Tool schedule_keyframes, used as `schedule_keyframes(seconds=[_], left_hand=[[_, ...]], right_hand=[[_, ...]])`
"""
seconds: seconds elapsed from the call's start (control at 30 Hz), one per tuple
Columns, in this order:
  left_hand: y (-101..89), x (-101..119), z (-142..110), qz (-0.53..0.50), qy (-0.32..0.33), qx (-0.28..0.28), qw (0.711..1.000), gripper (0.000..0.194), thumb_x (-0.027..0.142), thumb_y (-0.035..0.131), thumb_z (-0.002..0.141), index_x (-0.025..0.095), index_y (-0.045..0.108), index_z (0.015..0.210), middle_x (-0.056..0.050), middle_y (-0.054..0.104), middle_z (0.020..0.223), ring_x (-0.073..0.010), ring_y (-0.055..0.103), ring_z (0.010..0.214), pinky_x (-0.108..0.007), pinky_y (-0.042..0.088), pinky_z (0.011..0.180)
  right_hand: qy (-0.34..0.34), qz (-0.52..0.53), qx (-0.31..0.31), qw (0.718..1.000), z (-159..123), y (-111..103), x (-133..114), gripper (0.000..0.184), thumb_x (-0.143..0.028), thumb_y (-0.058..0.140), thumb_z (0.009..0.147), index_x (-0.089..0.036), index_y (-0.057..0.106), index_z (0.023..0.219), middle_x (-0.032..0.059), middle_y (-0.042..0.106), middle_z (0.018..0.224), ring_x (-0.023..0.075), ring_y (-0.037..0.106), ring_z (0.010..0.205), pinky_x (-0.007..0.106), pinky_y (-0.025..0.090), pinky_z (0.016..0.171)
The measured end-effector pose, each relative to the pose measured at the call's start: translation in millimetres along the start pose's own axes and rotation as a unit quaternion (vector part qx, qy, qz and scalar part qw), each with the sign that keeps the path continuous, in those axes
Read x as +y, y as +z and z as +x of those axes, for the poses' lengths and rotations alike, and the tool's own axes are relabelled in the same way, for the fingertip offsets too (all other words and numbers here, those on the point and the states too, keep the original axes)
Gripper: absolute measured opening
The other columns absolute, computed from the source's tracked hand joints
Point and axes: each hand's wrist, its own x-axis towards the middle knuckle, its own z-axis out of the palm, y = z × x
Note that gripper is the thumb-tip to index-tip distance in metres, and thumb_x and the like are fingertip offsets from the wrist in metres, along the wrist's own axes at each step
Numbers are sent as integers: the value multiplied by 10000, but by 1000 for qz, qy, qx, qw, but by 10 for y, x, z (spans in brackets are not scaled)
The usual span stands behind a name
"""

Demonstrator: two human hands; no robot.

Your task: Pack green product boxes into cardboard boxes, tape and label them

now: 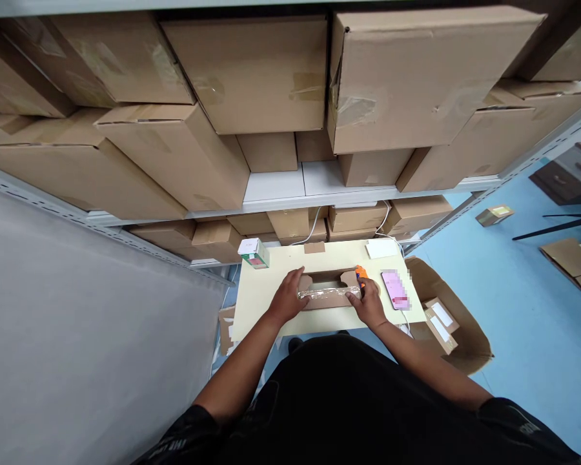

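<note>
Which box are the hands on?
The small open-topped box: left hand at one end, right hand at the other. Shelved boxes are untouched.

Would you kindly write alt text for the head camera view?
A person's left hand and right hand hold the ends of an open cardboard box on a pale table. A small carton stands left and a phone lies right, with shelves of boxes behind.

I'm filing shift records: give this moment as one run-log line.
left hand: holds left end of carton; right hand: holds right end; carton: open, clear tape along near edge
</note>
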Motion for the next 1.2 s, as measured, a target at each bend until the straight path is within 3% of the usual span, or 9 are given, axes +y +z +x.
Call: schedule_keyframes(seconds=[0.07, 0.17, 0.33, 0.43, 0.57, 0.67, 0.9, 1.07, 1.2], left_hand=[[29, -22, -67, 20, 31, 3, 999, 615, 264, 732, 846, 252, 560, 1437, -102, 569, 1476, -318, 465, 1457, -551, 389, 1233], [136, -66, -208, 40, 45, 17, 998, 392, 329, 604, 971, 249, 639, 1353, -105, 565, 1511, -313, 474, 1459, -571, 387, 1230], [238, -101, -296, 41, 38, 30, 998, 419, 360, 482, 1041, 253, 595, 1429, -90, 469, 1610, -288, 467, 1472, -535, 414, 1221], [235, -107, -283, 49, 45, 25, 997, 423, 370, 462, 1053, 235, 596, 1430, -96, 463, 1614, -276, 463, 1478, -514, 420, 1221], [243, -113, -287, 57, 40, 30, 997, 432, 372, 448, 1059, 219, 589, 1438, -101, 444, 1625, -267, 458, 1483, -497, 430, 1218], [253, -109, -298, 63, 36, 30, 997, 438, 373, 443, 1061, 233, 574, 1454, -80, 435, 1634, -255, 456, 1484, -489, 432, 1219], [245, -79, -307, 55, 22, 23, 998, 444, 367, 463, 1051, 262, 561, 1471, -55, 434, 1636, -247, 450, 1489, -492, 426, 1226], [253, -86, -316, 50, 18, 25, 998, 440, 375, 456, 1055, 251, 569, 1462, -68, 428, 1640, -249, 452, 1487, -484, 425, 1225], [255, -103, -316, 51, 24, 24, 998, 440, 367, 462, 1053, 242, 567, 1461, -73, 430, 1638, -247, 443, 1494, -491, 421, 1227]], right_hand=[[15, 10, 8, 1000, -10, 24, -15, 528, -572, 619, 905, -203, 552, 1278, 156, 632, 1226, 340, 575, 1171, 545, 467, 1034], [35, 29, 1, 999, -50, 14, -23, 567, -565, 645, 887, -186, 554, 1299, 158, 644, 1203, 323, 606, 1092, 510, 510, 969], [31, 47, -34, 998, -184, -188, 226, 418, -501, 491, 980, -205, 636, 1237, 129, 679, 1202, 283, 646, 1048, 451, 536, 937], [51, -58, -29, 997, -168, -261, 489, 366, -424, 449, 976, -195, 696, 1117, 135, 715, 1119, 305, 648, 1057, 461, 514, 959], [121, -233, -139, 955, 23, -149, 669, 337, -379, 571, 911, -195, 700, 1162, 160, 706, 1174, 327, 634, 1086, 442, 488, 920], [145, -292, -191, 926, 154, -10, 664, 305, -361, 615, 887, -191, 713, 1120, 185, 659, 1275, 349, 601, 1155, 455, 462, 915], [110, -321, -186, 922, 227, 155, 672, 302, -273, 558, 883, -137, 723, 1096, 243, 683, 1151, 396, 539, 1222, 536, 411, 946], [149, -309, -181, 922, 242, 206, 668, 289, -247, 524, 891, -149, 728, 1071, 239, 707, 1035, 397, 564, 1192, 522, 429, 896], [199, -264, -136, 934, 216, 85, 699, 284, -302, 535, 885, -160, 728, 1037, 216, 716, 968, 375, 630, 1051, 489, 453, 850]])
